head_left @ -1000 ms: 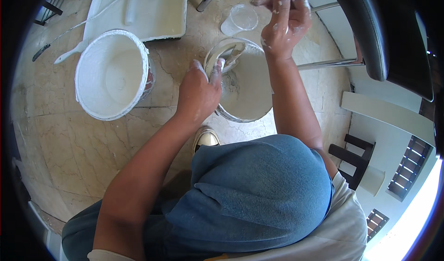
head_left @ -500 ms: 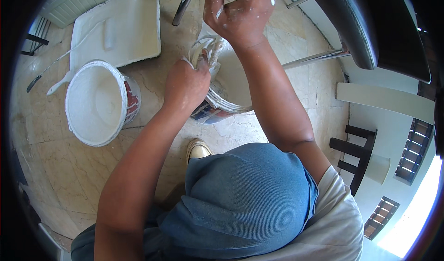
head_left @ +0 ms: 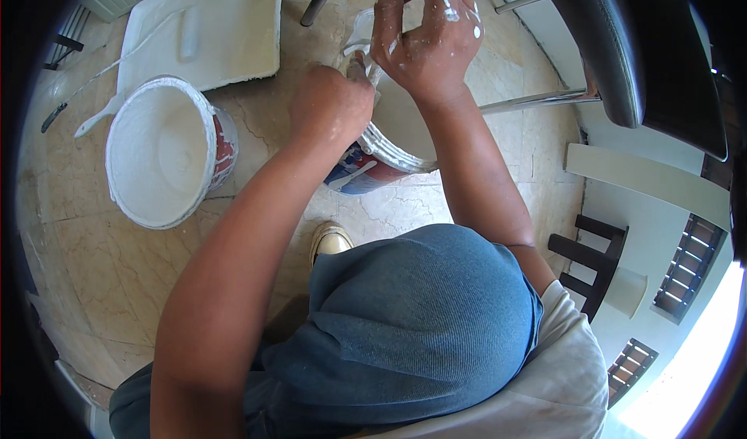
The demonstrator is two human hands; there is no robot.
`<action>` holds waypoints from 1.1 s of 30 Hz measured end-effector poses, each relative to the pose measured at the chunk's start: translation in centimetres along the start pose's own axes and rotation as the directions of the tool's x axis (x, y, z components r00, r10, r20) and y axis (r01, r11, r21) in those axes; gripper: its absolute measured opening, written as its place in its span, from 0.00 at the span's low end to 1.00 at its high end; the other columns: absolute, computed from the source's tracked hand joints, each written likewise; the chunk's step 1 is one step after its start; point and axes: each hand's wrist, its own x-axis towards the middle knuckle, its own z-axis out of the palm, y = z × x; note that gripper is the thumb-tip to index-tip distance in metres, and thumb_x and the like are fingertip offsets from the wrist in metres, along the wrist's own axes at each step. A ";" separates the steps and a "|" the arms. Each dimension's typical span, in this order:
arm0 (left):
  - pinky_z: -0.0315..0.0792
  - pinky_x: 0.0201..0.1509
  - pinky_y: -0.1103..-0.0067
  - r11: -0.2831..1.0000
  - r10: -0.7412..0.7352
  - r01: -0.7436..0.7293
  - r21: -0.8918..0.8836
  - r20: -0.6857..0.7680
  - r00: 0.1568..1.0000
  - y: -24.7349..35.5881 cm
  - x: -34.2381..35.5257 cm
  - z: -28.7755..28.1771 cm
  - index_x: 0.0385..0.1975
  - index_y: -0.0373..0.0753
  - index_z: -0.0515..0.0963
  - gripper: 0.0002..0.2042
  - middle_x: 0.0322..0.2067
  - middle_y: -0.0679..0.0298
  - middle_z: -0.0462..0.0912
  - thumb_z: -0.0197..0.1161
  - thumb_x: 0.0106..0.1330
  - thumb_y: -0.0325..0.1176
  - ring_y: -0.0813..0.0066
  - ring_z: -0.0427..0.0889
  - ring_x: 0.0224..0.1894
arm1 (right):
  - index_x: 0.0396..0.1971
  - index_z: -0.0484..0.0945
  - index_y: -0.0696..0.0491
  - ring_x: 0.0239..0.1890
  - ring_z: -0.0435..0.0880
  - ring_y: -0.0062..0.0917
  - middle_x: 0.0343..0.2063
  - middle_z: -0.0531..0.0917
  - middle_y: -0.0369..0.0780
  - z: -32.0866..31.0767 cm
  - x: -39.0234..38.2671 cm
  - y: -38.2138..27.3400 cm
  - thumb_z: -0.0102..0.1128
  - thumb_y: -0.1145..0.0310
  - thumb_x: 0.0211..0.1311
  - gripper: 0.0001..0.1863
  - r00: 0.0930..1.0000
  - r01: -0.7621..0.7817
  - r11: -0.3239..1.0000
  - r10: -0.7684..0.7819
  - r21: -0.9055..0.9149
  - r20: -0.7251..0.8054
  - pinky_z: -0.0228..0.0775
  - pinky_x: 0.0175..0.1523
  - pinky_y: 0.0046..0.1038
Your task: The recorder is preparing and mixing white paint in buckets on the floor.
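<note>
My left hand (head_left: 331,104) is closed on a white, paint-coated object (head_left: 359,50) I cannot make out, at the left rim of a paint bucket (head_left: 366,170) with pale contents. My right hand (head_left: 428,38), spattered with white paint, is raised over that bucket with bent fingers apart, partly cut off by the top edge; I see nothing in them. Behind the hands is a clear plastic cup (head_left: 366,20), mostly hidden. A second, white-coated bucket (head_left: 159,151) stands to the left.
A white-coated tray (head_left: 233,34) with a roller (head_left: 189,34) and a white-handled brush (head_left: 97,124) lies at the upper left. A black padded chair (head_left: 591,42) on chrome legs (head_left: 537,100) stands at the upper right. My shoe (head_left: 331,240) and blue-clad knee (head_left: 420,307) are below.
My right hand has moved leftward from the bucket's right side to over it, its fingers bent. My left hand has moved up and left, still closed at the rim.
</note>
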 end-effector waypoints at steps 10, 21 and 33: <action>0.73 0.48 0.57 0.928 0.292 -0.296 0.226 0.052 0.955 -1.4 0.1 -0.7 0.39 0.23 0.75 0.27 0.36 0.32 0.79 0.53 0.69 0.51 0.35 0.79 0.43 | 0.39 0.73 0.57 0.28 0.80 0.23 0.25 0.79 0.38 -5.5 -3.2 0.6 0.56 0.70 0.66 0.07 0.679 -0.624 0.661 0.723 0.418 -0.130 0.72 0.39 0.26; 0.72 0.47 0.56 0.995 0.095 -0.096 -0.004 -0.047 0.994 -4.2 -3.4 -0.4 0.41 0.20 0.73 0.31 0.35 0.30 0.78 0.51 0.71 0.54 0.33 0.78 0.43 | 0.40 0.66 0.59 0.37 0.68 0.33 0.31 0.72 0.40 -7.1 0.4 3.4 0.48 0.59 0.59 0.18 0.154 -0.109 -0.330 0.926 0.938 0.344 0.62 0.53 0.43; 0.71 0.44 0.57 0.991 0.097 -0.105 -0.088 -0.094 0.991 -6.3 -4.9 -0.1 0.43 0.21 0.72 0.29 0.35 0.31 0.78 0.53 0.71 0.51 0.33 0.78 0.40 | 0.32 0.73 0.52 0.35 0.71 0.31 0.27 0.73 0.37 -5.3 -3.1 1.1 0.55 0.57 0.60 0.13 0.089 -0.257 -0.427 0.883 0.867 0.461 0.64 0.49 0.39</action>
